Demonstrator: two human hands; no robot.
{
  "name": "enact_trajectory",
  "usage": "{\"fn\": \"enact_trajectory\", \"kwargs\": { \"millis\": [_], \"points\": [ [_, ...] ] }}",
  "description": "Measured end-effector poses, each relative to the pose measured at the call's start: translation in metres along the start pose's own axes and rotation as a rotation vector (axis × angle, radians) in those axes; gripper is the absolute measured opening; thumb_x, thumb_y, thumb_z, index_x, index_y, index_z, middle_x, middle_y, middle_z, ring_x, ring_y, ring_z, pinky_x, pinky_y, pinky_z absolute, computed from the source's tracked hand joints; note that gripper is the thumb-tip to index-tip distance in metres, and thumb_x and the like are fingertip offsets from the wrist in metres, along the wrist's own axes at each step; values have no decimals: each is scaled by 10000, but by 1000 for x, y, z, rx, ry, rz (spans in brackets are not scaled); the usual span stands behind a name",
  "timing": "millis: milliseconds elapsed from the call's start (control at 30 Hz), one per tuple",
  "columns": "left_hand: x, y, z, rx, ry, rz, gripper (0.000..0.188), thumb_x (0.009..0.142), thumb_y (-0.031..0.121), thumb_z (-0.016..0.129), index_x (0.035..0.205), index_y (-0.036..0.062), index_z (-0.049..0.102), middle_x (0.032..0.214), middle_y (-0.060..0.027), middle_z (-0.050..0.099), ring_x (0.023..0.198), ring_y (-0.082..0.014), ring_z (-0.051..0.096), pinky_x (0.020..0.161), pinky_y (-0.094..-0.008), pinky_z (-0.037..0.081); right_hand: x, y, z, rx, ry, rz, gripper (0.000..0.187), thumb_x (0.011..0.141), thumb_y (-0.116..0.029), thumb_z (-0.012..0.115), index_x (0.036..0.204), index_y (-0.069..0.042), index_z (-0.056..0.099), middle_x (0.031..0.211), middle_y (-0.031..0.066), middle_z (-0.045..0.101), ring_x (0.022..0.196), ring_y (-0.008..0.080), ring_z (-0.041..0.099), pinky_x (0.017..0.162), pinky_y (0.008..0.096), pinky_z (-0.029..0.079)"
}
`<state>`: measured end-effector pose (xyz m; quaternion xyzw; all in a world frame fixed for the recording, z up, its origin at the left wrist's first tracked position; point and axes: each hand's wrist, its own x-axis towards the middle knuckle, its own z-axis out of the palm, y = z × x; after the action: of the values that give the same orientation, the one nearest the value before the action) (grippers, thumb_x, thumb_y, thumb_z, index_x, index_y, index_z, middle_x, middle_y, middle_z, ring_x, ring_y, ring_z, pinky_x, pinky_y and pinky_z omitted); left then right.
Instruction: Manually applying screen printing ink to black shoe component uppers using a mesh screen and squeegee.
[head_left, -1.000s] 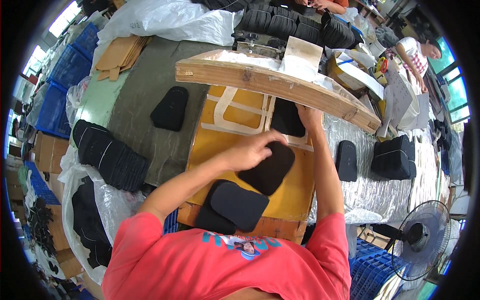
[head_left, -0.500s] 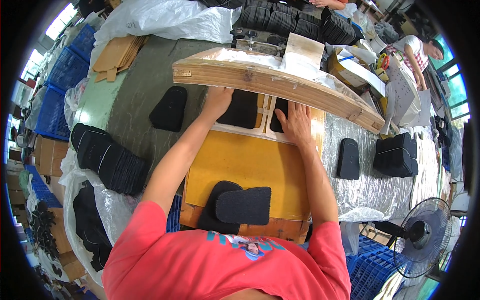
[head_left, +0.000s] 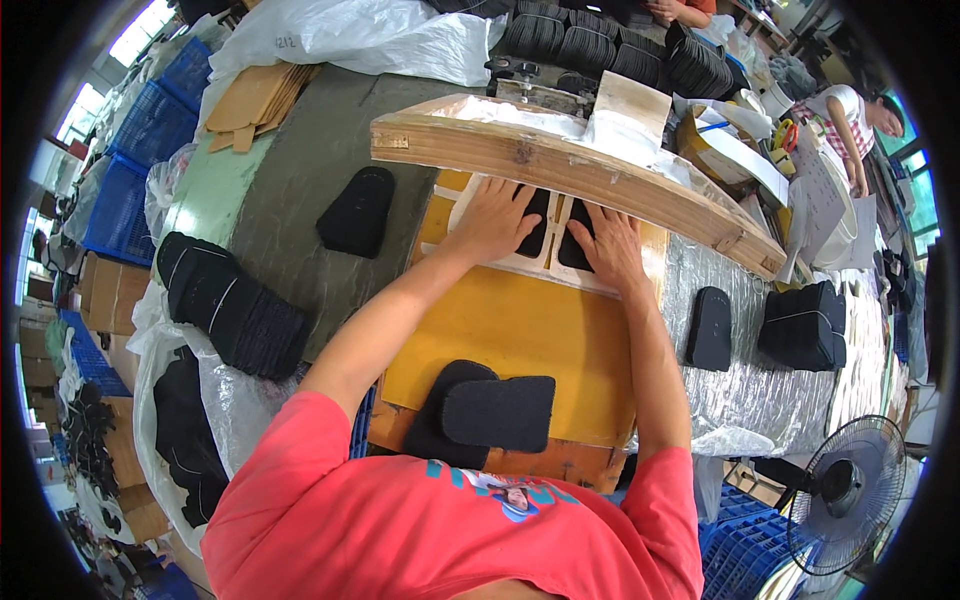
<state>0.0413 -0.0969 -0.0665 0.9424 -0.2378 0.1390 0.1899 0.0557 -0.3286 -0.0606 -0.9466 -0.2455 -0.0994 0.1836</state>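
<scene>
My left hand [head_left: 495,222] lies flat with fingers spread over a black pad [head_left: 537,222]. Beside it, my right hand [head_left: 612,246] rests open on another black pad [head_left: 573,248]. Both pads sit in openings of a white template [head_left: 592,283] on a yellow board [head_left: 520,325]. A thick wooden frame [head_left: 560,164] is raised above the template's far side, hiding what lies behind it. Nearer my body, a flat black pad [head_left: 498,412] overlaps a second one [head_left: 430,425] at the board's near edge.
Left lie a single black pad [head_left: 357,212] and a tied black stack [head_left: 235,310]. On the right are another pad [head_left: 710,330], a tied bundle [head_left: 803,326] and a fan [head_left: 848,490]. Brown card pieces [head_left: 262,100] lie far left; a person [head_left: 845,125] stands far right.
My left hand has moved from the left pad's outer edge to lie flat across its top. My right hand stays on the right pad, with little change. The whole view has shifted slightly.
</scene>
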Motion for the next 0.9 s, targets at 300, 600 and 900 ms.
{"fn": "enact_trajectory", "kwargs": {
  "millis": [300, 600, 900],
  "points": [
    [4, -1, -4, -28, -66, 31, 623, 926, 323, 578, 1415, -17, 396, 1451, -230, 390, 1379, -395, 296, 1159, -498, 186, -1, -11, -9, 19, -36, 37, 727, 903, -527, 587, 1437, -57, 435, 1480, 191, 416, 1404, 372, 305, 1161, 494, 184],
    [0, -2, -10, -140, 35, 76, 557, 904, 190, 592, 1391, -19, 419, 1400, -208, 452, 1308, -385, 386, 1110, -465, 287, -23, 2, 7, 17, 160, 125, 557, 941, -347, 600, 1394, -47, 477, 1442, 159, 467, 1387, 314, 368, 1151, 494, 211],
    [-4, 0, -10, 14, 186, 23, 461, 842, 93, 616, 1266, -56, 514, 1290, -188, 534, 1180, -359, 476, 1027, -441, 368, -25, 0, 5, -21, 82, 154, 507, 972, -320, 553, 1397, -54, 479, 1475, 125, 441, 1410, 295, 345, 1158, 511, 188]
  ]
}}
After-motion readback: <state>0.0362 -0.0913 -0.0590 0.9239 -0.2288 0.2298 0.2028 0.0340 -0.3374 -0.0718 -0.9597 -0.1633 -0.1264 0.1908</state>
